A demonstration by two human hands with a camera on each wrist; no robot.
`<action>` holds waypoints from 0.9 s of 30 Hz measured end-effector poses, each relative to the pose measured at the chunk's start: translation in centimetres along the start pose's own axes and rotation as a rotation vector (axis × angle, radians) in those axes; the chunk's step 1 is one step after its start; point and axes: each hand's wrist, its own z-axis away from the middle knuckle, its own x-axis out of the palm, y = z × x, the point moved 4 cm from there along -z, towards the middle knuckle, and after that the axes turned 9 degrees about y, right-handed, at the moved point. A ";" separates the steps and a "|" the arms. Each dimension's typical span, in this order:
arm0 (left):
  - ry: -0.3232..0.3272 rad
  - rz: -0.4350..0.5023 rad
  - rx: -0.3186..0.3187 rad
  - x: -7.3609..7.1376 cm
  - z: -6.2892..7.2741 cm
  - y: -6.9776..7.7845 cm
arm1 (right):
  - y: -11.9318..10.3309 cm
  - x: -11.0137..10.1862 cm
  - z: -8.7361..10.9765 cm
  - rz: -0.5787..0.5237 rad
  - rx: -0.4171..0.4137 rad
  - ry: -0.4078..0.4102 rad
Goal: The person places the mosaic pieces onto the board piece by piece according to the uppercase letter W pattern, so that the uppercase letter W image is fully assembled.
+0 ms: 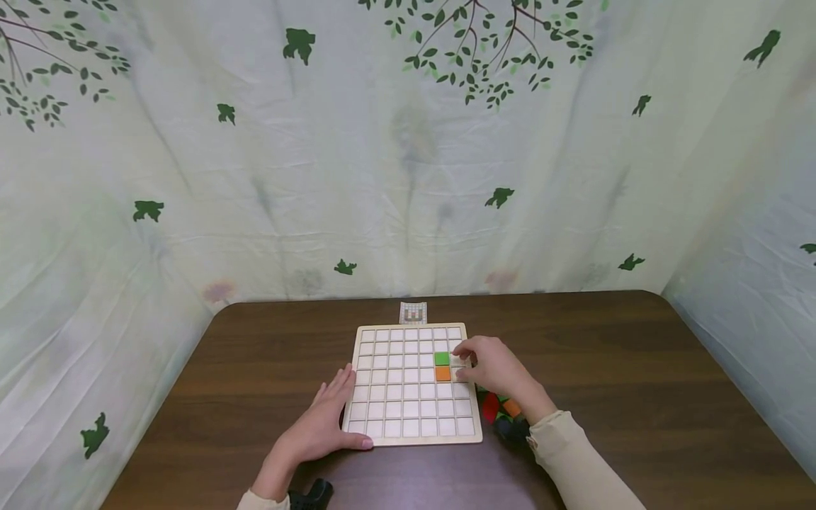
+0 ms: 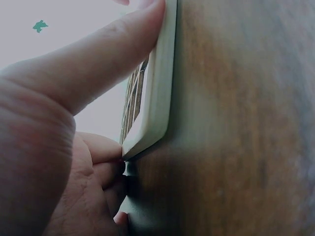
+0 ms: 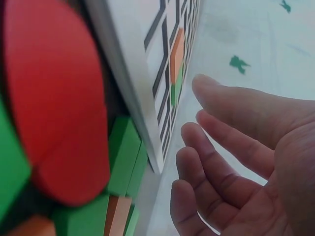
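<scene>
A white gridded board [image 1: 393, 409] with a pale rim lies on the table. My left hand [image 1: 321, 425] rests along its left side, fingers extended, thumb at the front edge near the corner; in the left wrist view the thumb [image 2: 93, 54] touches the rim. A green square tile [image 1: 442, 358] and an orange square tile [image 1: 443, 373] sit in neighbouring cells towards the board's right side. Just right of them, my right hand [image 1: 500, 365] hovers over the board's right edge. Its fingers are loosely bent, apart from the thumb, and nothing shows between them in the right wrist view.
Beside the board's right edge lies a pile of loose pieces, with a red rounded piece [image 3: 59, 108], green blocks [image 3: 125, 152] and an orange piece [image 1: 512, 407]. Behind the board is a small printed card [image 1: 413, 313]. A leaf-patterned curtain [image 1: 408, 234] hangs beyond the brown table [image 1: 274, 354].
</scene>
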 end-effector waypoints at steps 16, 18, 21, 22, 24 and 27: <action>-0.005 0.002 0.000 0.0 0.0 -0.1 | 3.5 -2.7 0.6 -0.064 0.054 0.068; -0.004 0.002 -0.003 0.0 0.0 -0.1 | 4.0 -2.9 0.6 -0.071 0.048 0.067; -0.005 0.001 -0.006 0.0 0.0 -0.1 | 4.7 -3.3 0.7 -0.079 0.045 0.067; -0.005 0.000 -0.006 0.0 0.0 -0.2 | 4.9 -3.4 0.7 -0.077 0.045 0.068; -0.004 -0.002 -0.005 0.1 -0.1 -0.2 | 5.2 -3.5 0.7 -0.072 0.048 0.068; -0.005 -0.002 -0.004 0.1 -0.1 -0.2 | 5.7 -3.6 0.5 -0.058 0.054 0.068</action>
